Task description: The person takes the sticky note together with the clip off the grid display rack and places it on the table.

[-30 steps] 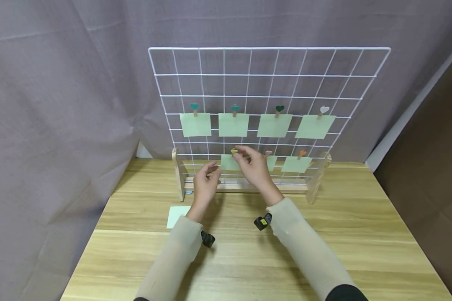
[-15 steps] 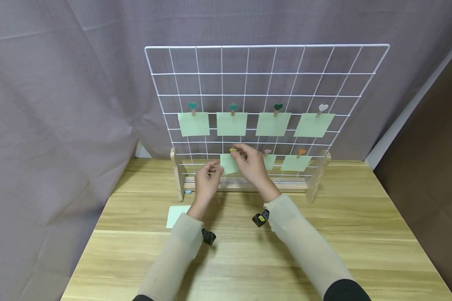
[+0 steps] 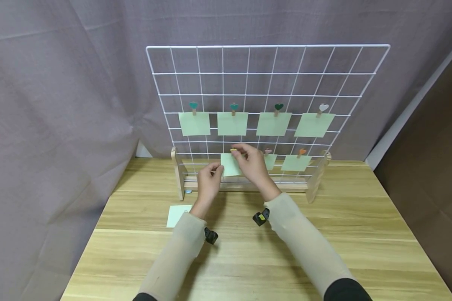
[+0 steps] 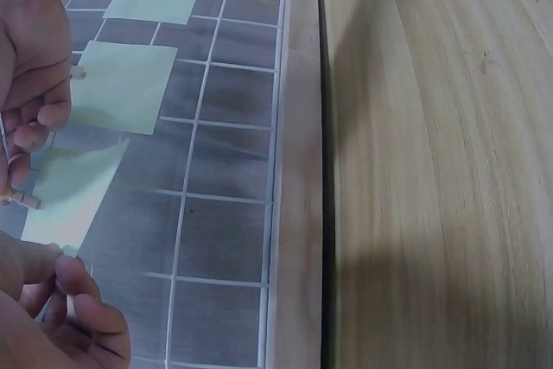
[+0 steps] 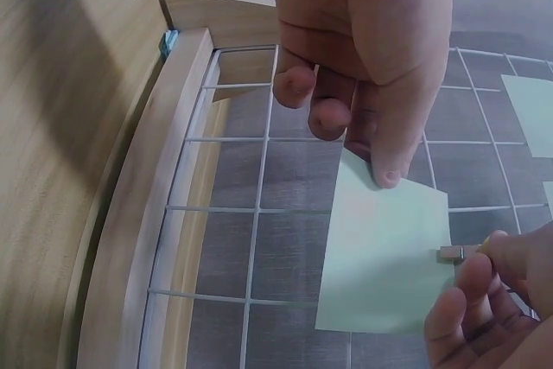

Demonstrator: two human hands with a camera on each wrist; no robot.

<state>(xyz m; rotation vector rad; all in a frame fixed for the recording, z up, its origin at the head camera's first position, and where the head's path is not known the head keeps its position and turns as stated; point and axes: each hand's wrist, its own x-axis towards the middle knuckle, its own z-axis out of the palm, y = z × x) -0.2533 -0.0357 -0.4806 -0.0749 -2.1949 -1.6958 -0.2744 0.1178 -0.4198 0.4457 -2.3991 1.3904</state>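
A pale green paper note (image 3: 231, 164) hangs in the lower row of the white wire grid (image 3: 222, 95). My left hand (image 3: 209, 182) pinches its left edge between thumb and finger; the right wrist view shows the note (image 5: 384, 257) slightly bowed there. At the note's top edge sits a small wooden clothespin (image 5: 451, 252) with a yellow heart, mostly covered by fingers. My right hand (image 3: 253, 165) pinches the heart end of that clothespin. The neighbouring note (image 4: 125, 86) lies beside my right hand, partly hidden behind it in the head view.
Several green notes hang in the upper row under heart clothespins, such as the left one (image 3: 194, 123). Another note (image 3: 296, 163) hangs low at the right. Wooden feet (image 3: 178, 174) hold the grid up. A loose note (image 3: 178, 215) and a small blue object (image 3: 188, 191) lie on the table.
My left hand has shifted slightly right and taken hold of the note's left edge. The note has been drawn a little lower and straighter. My right hand stays nearly still at the clothespin.
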